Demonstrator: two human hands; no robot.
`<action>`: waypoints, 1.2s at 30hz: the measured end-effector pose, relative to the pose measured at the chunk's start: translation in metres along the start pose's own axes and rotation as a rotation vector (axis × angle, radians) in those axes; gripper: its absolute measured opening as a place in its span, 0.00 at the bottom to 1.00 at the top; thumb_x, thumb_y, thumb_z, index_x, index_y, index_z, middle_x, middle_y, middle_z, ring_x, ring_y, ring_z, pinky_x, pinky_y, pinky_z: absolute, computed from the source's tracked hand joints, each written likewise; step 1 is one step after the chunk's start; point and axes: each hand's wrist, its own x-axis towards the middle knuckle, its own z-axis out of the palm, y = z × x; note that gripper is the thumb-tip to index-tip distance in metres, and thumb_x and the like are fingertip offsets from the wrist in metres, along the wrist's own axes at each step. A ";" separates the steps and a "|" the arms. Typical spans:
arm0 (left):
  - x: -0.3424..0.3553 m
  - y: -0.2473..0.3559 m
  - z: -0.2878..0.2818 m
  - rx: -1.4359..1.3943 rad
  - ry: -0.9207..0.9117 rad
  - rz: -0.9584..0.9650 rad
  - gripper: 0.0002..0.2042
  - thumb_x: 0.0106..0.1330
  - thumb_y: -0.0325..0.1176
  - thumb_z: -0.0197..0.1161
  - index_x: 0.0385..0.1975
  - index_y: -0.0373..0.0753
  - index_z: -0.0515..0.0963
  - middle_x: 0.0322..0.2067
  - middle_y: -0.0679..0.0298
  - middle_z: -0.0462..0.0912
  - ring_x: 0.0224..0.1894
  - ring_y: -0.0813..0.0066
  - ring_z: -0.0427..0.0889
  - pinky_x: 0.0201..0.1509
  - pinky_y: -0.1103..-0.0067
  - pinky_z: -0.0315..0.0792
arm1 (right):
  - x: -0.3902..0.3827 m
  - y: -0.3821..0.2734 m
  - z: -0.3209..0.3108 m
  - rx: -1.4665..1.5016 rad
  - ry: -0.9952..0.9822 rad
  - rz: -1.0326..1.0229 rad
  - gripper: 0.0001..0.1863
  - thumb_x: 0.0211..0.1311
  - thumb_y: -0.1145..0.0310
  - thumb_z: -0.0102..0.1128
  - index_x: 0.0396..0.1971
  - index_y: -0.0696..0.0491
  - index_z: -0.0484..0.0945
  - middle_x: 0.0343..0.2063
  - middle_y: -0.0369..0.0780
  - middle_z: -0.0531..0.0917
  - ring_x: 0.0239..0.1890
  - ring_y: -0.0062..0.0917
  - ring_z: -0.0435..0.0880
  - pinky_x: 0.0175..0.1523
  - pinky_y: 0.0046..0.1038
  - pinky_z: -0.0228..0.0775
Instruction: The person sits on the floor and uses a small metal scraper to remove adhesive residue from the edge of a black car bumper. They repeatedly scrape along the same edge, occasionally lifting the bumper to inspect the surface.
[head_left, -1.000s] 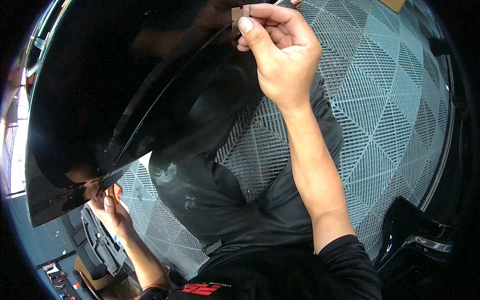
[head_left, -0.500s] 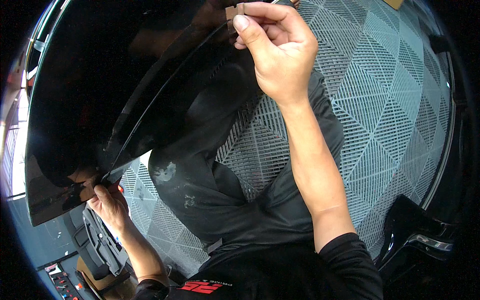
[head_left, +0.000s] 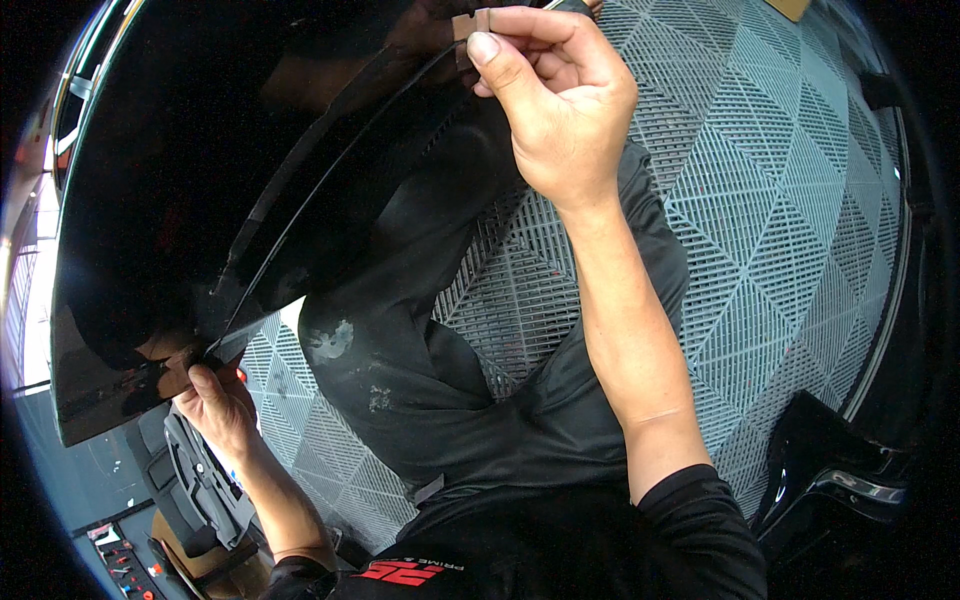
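A large glossy black panel (head_left: 150, 230) with mirror-like reflections spans the upper left. Along its right side runs a thin curved dark edge (head_left: 290, 225), like that of a film or strip, stretched between my hands. My right hand (head_left: 570, 105) is closed at the upper end, thumb and index finger pinching it beside a small brownish patch that may be a reflection. At the panel's lower corner, my left hand (head_left: 215, 405) is closed around the lower end, thumb on top and other fingers mostly hidden. Exactly what is pinched cannot be told.
Grey slatted floor tiles (head_left: 740, 230) lie under my dark-trousered legs (head_left: 400, 370). A black glossy part with silver trim (head_left: 840, 480) stands at lower right. Grey seat-like equipment (head_left: 200, 480) and a board with small red items (head_left: 125, 565) are at lower left.
Both hands keep their grips. The left hand and the panel's lower corner shift very slightly upward; the right hand stays almost in place.
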 end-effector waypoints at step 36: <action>-0.001 0.000 0.008 -0.008 0.092 0.012 0.21 0.73 0.42 0.65 0.54 0.29 0.77 0.48 0.53 0.86 0.47 0.68 0.88 0.55 0.63 0.86 | -0.005 -0.005 0.007 0.100 -0.023 0.050 0.08 0.64 0.84 0.65 0.42 0.65 0.80 0.38 0.45 0.87 0.38 0.23 0.87 0.47 0.22 0.80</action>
